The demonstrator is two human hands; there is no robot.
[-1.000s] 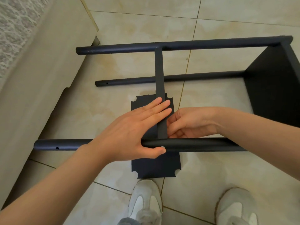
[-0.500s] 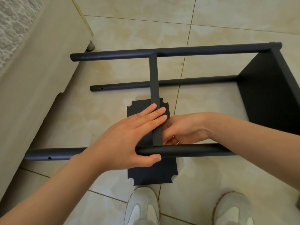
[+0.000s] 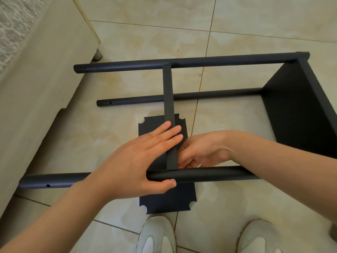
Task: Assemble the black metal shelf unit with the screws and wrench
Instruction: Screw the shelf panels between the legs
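A floor of glossy beige tiles (image 3: 127,42) with thin grout lines is seen across the whole view. From 7 to 11 o'clock it is bordered by a long beige furniture side (image 3: 36,88), carried on a short round leg (image 3: 97,55), with pale textured fabric (image 3: 11,24) above it at 10 o'clock.

The black metal shelf unit (image 3: 295,110) is laid on its side at the centre, its solid end panel placed at 3 o'clock. Three tubes are run from that panel toward 9 o'clock: a far tube (image 3: 127,66), a lower tube (image 3: 136,100) and a near tube (image 3: 209,175). Between the far and near tubes a middle shelf (image 3: 168,92) is set edge-on. Beneath them, flat on the tiles, a loose notched panel (image 3: 173,201) is partly covered by the near tube and the hands.

The left hand (image 3: 138,161) is laid with straight fingers across the middle shelf, its thumb pressed against the near tube. The right hand (image 3: 202,150) is curled against the shelf's 3 o'clock face just above the near tube; whether anything is pinched cannot be told. White shoes (image 3: 156,234) are seen at 6 o'clock.
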